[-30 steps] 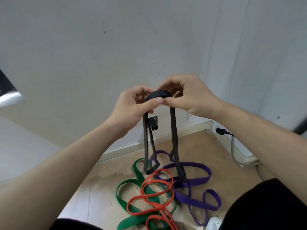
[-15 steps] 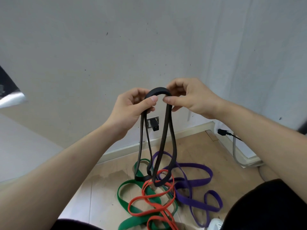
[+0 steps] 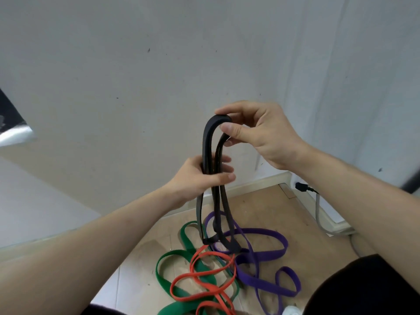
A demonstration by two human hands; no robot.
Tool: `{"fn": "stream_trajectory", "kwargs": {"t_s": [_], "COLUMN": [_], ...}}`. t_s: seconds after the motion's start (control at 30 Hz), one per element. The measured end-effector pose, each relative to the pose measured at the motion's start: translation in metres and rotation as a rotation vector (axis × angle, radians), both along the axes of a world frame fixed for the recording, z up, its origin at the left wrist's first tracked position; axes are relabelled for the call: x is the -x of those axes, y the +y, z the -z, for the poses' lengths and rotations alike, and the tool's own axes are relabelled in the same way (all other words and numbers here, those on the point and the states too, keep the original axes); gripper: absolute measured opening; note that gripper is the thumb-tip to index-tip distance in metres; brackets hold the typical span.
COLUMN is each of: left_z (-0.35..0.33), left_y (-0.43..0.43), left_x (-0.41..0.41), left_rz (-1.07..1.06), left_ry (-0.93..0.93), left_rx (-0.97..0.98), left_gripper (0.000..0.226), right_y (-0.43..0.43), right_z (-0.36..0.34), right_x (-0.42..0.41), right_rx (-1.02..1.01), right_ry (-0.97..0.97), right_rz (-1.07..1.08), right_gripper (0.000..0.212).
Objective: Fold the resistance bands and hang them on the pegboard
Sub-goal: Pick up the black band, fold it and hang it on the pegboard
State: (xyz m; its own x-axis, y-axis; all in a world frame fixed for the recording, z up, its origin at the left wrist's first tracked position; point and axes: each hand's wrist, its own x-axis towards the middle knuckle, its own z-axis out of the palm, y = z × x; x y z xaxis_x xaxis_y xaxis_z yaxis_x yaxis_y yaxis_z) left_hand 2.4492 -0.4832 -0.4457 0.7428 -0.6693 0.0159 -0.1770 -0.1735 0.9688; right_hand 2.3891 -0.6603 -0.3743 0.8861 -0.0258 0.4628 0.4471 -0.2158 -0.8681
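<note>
A black resistance band (image 3: 208, 142) hangs doubled in front of the white wall. My right hand (image 3: 259, 135) pinches its top bend between thumb and fingers. Lower down, my left hand (image 3: 204, 176) is closed around the bunched strands, and the band's loops dangle below it to just above the floor. On the wooden floor lie a green band (image 3: 167, 283), an orange band (image 3: 200, 278) crossing over it, and a purple band (image 3: 268, 253) to the right. No pegboard is in view.
A white wall (image 3: 159, 76) fills the background, with a baseboard along the floor. A black plug and grey cable (image 3: 318, 208) run along the right wall. A dark object (image 3: 9, 119) shows at the left edge. My dark-clothed knee (image 3: 363, 289) is at lower right.
My left hand has slid down from the top bend and now grips the strands lower. My right hand has shifted up and right, keeping the bend. The band's strands are gathered closer together.
</note>
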Motion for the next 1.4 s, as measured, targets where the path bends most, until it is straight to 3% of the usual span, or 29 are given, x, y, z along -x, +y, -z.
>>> {"fn": "stream_trajectory", "kwargs": {"t_s": [0.2,0.67,0.8,0.9,1.03,1.1,1.27,1.33,1.4], "left_z": [0.023,0.024,0.014,0.006,-0.003,-0.004,-0.006,-0.009,-0.012], "left_y": [-0.017,-0.006,0.004,0.014,0.022,0.022,0.016,0.015,0.015], "left_x": [0.006,-0.013,-0.023,-0.028,-0.029,-0.029,-0.023,-0.021,-0.020], "left_rz": [-0.036,-0.041,-0.042,-0.080,-0.047,-0.003,0.090,0.110,0.119], "left_ry": [-0.010,-0.112,-0.111,-0.103,-0.106,-0.137,-0.186,-0.191,-0.195], "left_rx": [-0.136,-0.181,-0.178,-0.144,-0.113,-0.147,-0.195,-0.170,-0.165], "left_gripper": [0.013,0.016,0.012,0.009,0.011,0.012,0.010,0.010,0.010], "right_y": [-0.008,-0.052,-0.069,-0.086,-0.095,-0.085,-0.031,-0.017,-0.012], "right_z": [-0.004,0.004,0.011,0.027,0.045,0.043,0.042,0.047,0.049], "right_x": [0.002,-0.009,-0.010,-0.008,-0.005,-0.004,-0.008,-0.012,-0.015], "right_rx": [-0.134,-0.324,-0.335,-0.155,0.457,0.601,0.698,0.712,0.717], "right_ry": [0.017,0.029,0.158,0.395,0.695,0.672,0.514,0.474,0.423], "right_rz": [0.015,0.263,0.281,0.256,0.165,0.119,-0.090,-0.134,-0.110], "right_gripper": [0.021,0.018,0.017,0.019,0.031,0.045,0.073,0.064,0.042]}}
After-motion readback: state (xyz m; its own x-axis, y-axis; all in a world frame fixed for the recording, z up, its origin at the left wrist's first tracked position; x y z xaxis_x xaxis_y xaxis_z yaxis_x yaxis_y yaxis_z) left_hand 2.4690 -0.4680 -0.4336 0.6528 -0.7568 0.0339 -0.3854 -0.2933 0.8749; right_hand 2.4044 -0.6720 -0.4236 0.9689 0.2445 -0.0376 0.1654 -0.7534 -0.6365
